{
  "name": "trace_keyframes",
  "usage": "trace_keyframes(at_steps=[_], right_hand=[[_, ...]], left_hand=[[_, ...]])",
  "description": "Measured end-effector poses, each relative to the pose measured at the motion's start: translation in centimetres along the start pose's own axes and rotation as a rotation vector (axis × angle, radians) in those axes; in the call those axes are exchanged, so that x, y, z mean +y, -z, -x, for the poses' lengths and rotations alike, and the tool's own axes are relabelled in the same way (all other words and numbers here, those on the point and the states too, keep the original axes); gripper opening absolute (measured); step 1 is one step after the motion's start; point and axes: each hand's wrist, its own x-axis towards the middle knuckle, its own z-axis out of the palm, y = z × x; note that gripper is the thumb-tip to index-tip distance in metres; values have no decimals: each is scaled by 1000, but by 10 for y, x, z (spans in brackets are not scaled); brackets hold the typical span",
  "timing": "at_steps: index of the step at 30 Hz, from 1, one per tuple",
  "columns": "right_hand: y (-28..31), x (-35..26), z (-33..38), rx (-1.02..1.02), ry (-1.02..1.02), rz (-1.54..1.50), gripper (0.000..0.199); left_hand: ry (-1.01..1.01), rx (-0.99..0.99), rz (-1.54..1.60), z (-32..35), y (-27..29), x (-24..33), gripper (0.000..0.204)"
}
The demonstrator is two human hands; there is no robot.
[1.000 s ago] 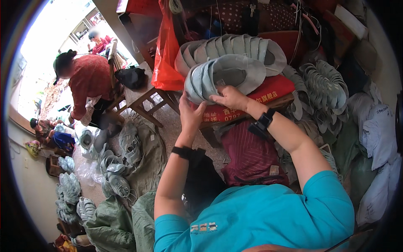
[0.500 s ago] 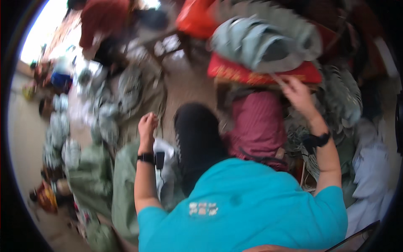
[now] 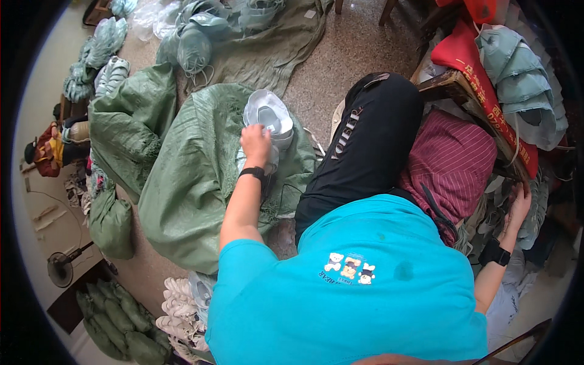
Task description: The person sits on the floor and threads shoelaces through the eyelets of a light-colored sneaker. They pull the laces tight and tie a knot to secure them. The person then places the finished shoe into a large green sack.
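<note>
Nearest the camera, a turquoise shirt fills the lower middle; both arms reach out from it. Left hand point(image 3: 255, 143) lies fingers-down on a stack of pale grey shoe uppers point(image 3: 267, 118), grasping its near edge. Stack sits in the open mouth of a green woven sack point(image 3: 188, 188) slumped on the floor; sack contents below the stack not visible. Right hand point(image 3: 518, 204) is down at the right, fingers curled against a heap of grey-green pieces point(image 3: 535, 210); cannot tell whether it grips anything. Black-trousered leg point(image 3: 365, 146) lies between the two hands, a maroon striped cloth point(image 3: 453, 161) just right of it. Beyond the right hand, a wooden bench point(image 3: 450, 85) carries a red cloth point(image 3: 468, 58) with grey-green uppers point(image 3: 523, 79) stacked on top. Second green sack point(image 3: 131, 115) lies left of the first, touching it. Bare speckled floor point(image 3: 347, 55) shows beyond the knee. Far left: more upper bundles point(image 3: 103, 48) along the wall.
</note>
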Motion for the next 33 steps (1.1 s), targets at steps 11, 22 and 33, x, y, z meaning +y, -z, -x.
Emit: trace_keyframes(at_steps=[11, 22, 33], right_hand=[[-7, -36, 27, -160, 195, 63, 36], [-92, -161, 118, -426, 591, -37, 26], [-181, -252, 184, -701, 1434, -134, 74]], left_hand=[[-17, -559, -360, -20, -51, 39, 25], [-9, -129, 1537, -76, 200, 126, 24], [-704, -471, 1145, 3, 356, 286, 19]])
